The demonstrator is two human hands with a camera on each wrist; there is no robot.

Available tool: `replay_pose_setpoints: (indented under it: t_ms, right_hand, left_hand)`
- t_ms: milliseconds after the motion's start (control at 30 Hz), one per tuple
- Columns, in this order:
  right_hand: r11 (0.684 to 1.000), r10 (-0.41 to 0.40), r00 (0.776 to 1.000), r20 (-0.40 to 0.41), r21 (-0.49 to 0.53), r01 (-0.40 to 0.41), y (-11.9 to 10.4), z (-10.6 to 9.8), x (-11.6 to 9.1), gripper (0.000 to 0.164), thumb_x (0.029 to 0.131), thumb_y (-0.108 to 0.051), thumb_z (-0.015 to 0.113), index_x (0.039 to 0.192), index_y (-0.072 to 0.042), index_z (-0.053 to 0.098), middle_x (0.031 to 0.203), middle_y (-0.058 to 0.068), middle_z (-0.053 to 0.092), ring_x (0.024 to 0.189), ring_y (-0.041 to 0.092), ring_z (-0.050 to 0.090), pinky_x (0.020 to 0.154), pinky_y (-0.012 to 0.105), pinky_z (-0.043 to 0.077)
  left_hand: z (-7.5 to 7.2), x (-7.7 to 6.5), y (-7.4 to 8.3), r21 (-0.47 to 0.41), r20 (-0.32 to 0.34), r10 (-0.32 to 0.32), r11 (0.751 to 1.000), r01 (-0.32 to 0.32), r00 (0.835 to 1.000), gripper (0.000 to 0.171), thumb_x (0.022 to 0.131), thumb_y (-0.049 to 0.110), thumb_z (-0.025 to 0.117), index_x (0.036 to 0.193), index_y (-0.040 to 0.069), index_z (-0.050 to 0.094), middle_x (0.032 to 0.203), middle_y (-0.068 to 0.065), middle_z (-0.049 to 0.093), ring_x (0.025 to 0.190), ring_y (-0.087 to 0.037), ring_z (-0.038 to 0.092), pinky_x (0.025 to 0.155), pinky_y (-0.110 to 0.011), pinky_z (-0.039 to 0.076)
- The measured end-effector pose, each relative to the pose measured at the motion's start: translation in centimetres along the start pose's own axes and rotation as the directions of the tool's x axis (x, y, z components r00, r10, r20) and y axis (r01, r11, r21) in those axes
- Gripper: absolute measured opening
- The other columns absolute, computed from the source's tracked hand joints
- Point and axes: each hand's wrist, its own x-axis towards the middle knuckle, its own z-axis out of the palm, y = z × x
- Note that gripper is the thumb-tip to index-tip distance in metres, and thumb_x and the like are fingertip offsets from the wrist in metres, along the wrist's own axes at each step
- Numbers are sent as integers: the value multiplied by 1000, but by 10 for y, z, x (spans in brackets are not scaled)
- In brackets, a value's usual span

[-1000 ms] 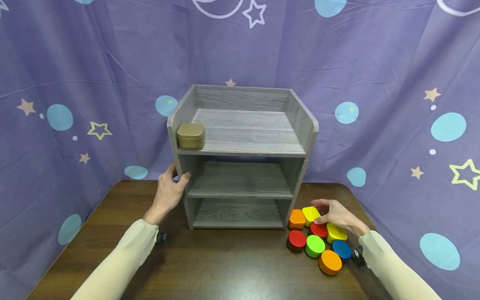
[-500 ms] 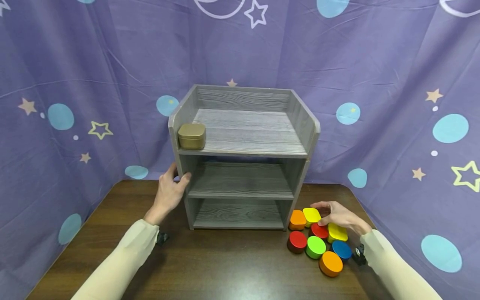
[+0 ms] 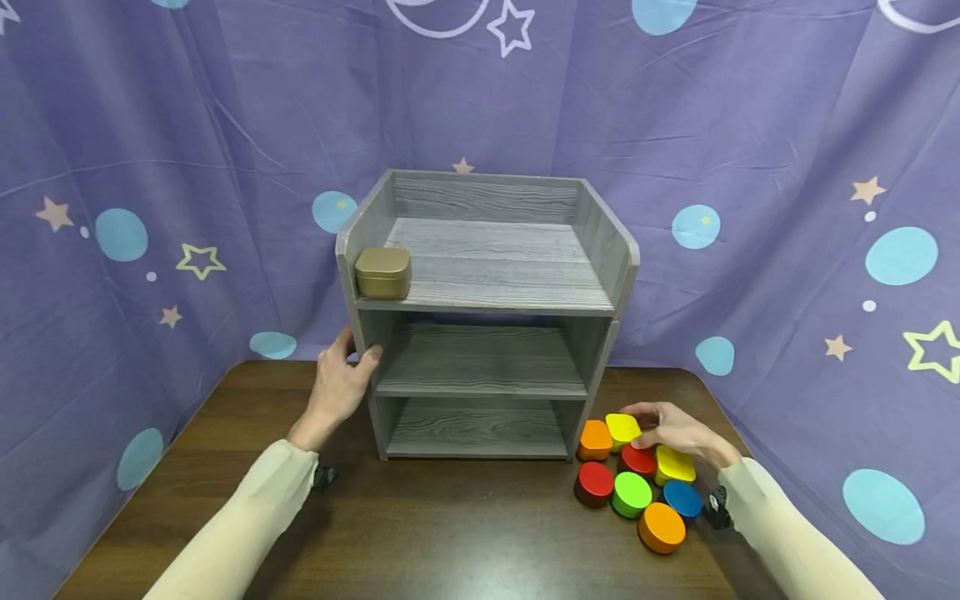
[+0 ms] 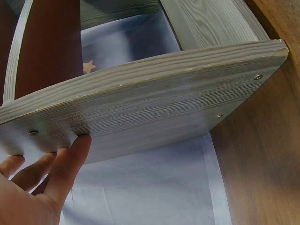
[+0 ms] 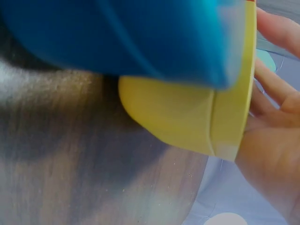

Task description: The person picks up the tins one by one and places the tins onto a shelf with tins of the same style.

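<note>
My left hand (image 3: 341, 379) grips the left side panel of a small grey wooden shelf (image 3: 480, 392). The thumb lies around the front edge, and in the left wrist view several fingertips (image 4: 82, 143) press the panel's outer face. At the right, my right hand (image 3: 675, 432) pinches a yellow squarish tin (image 3: 622, 427), fingers behind it and thumb at its near right corner. Beneath that hand are a red round tin (image 3: 637, 461) and a second yellow tin (image 3: 675, 465). The right wrist view shows a blue tin (image 5: 117, 37) and a yellow tin (image 5: 173, 115) up close, hiding the pinch.
A gold lidded tin (image 3: 383, 273) stands at the top shelf's front left. Around the right hand lie an orange squarish tin (image 3: 596, 439), a red tin (image 3: 595, 484), a green tin (image 3: 632, 494) and an orange round tin (image 3: 662, 527). A purple curtain (image 3: 262, 100) backs the brown table (image 3: 450, 533).
The right thumb has shifted slightly left onto the back yellow tin, which has moved very slightly. My left hand keeps its grip on the shelf's side.
</note>
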Motion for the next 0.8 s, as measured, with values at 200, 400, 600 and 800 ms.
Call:
replay_pose_setpoints:
  t_ms: [200, 400, 600, 800]
  right_hand:
    - [998, 41, 994, -97, -43, -45, 1, 1, 0, 67, 91, -19, 82, 148, 7, 59, 137, 26, 69, 112, 30, 63, 96, 37, 54]
    - [999, 36, 990, -139, -25, -40, 1, 0, 0, 67, 91, -15, 82, 148, 9, 58, 136, 27, 69, 113, 32, 63, 98, 39, 55]
    - [999, 28, 988, -151, -14, -30, 2, 2, 2, 70, 88, -11, 86, 148, 10, 56, 132, 28, 70, 110, 31, 63, 98, 42, 56]
    - [999, 28, 988, -153, -31, -33, 6, 6, 2, 72, 87, -12, 87, 149, 10, 56, 131, 28, 70, 110, 31, 63, 97, 42, 56]
  left_hand:
    - [0, 0, 1, -10, -1, 0, 1000, 0, 1000, 45, 98, 30, 64, 132, 1, 67, 120, -28, 78, 109, -40, 74, 76, -9, 48]
    - [-1, 0, 3, -16, 4, -3, 1000, 4, 1000, 45, 98, 31, 64, 133, 2, 67, 121, -28, 78, 110, -39, 73, 77, -8, 47]
    - [-1, 2, 1, 2, -9, 6, 1000, -6, 1000, 43, 98, 30, 64, 130, 1, 67, 120, -28, 78, 110, -40, 74, 77, -11, 49]
    - [-1, 0, 0, 5, -12, 7, 1000, -7, 1000, 43, 98, 29, 65, 130, 0, 67, 119, -28, 78, 109, -41, 74, 78, -12, 50]
